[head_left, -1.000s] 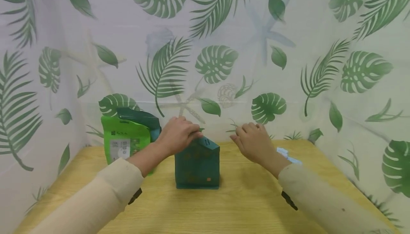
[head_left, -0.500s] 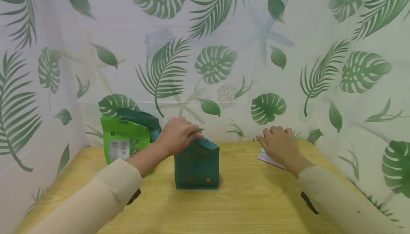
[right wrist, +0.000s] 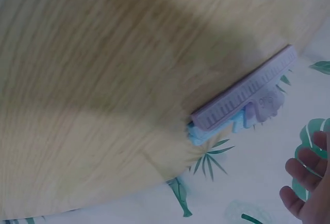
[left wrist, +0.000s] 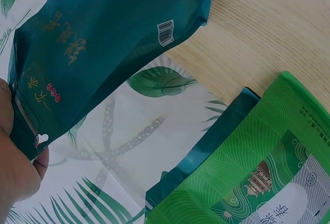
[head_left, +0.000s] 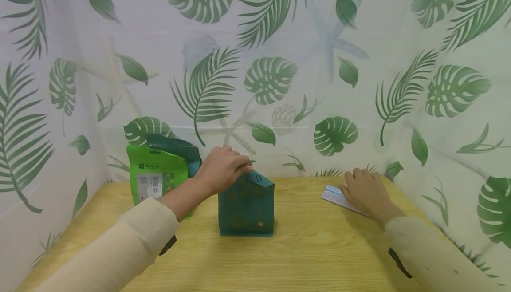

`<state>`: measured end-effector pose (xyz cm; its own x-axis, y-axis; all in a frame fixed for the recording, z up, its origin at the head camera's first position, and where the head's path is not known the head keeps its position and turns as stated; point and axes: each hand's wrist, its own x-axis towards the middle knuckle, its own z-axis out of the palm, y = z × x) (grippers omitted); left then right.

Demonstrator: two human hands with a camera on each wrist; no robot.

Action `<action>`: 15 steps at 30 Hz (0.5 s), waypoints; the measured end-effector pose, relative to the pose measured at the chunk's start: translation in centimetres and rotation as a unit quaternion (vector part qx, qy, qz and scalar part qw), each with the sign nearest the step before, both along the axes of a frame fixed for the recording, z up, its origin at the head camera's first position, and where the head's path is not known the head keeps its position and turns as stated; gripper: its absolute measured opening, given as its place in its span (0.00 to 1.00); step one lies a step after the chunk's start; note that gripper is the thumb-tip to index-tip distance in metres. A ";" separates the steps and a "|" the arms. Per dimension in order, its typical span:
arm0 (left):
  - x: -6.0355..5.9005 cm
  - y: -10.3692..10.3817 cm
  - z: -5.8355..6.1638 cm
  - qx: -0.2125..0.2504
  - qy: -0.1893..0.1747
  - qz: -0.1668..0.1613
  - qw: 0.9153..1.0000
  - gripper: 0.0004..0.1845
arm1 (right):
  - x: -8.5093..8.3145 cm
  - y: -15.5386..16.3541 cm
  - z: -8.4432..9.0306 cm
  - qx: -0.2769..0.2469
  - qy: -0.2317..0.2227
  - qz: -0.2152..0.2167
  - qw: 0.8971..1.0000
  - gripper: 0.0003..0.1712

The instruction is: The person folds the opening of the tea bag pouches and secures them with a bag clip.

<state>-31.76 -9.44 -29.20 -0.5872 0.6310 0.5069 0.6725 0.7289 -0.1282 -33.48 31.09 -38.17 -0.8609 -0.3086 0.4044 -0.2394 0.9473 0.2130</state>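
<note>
Two pale sleeves [head_left: 115,243] reach over a wooden table [head_left: 255,265]. At its middle a teal bag [head_left: 246,207] stands upright, its top gripped in the left hand [head_left: 221,171]. Beyond the left forearm stands a bright green bag [head_left: 155,172], a darker teal pouch [head_left: 173,143] behind it. The right hand [head_left: 367,194], fingers loosely bent around nothing, is near a purple clip [right wrist: 242,90] (its bar ribbed) and a blue clip [right wrist: 198,134]. Leaf-printed cloth [head_left: 303,83] hangs farthest back.
</note>
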 end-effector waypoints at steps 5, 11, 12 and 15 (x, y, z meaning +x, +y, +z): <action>0.1 -0.1 0.0 0.000 0.003 0.002 1.000 0.15 | 0.0 0.9 -1.5 0.006 -0.045 -0.018 0.999 0.18; 0.0 -0.1 -0.2 -0.003 0.005 -0.002 1.000 0.14 | 0.9 1.3 -2.6 0.028 -0.074 -0.024 0.997 0.18; 0.0 -0.1 -0.1 -0.003 0.005 -0.002 1.000 0.14 | 0.9 1.3 -2.7 0.033 -0.072 -0.024 0.997 0.19; 0.0 0.0 -0.1 -0.003 0.006 -0.002 1.000 0.15 | 0.8 1.2 -2.9 0.036 -0.077 -0.025 0.996 0.21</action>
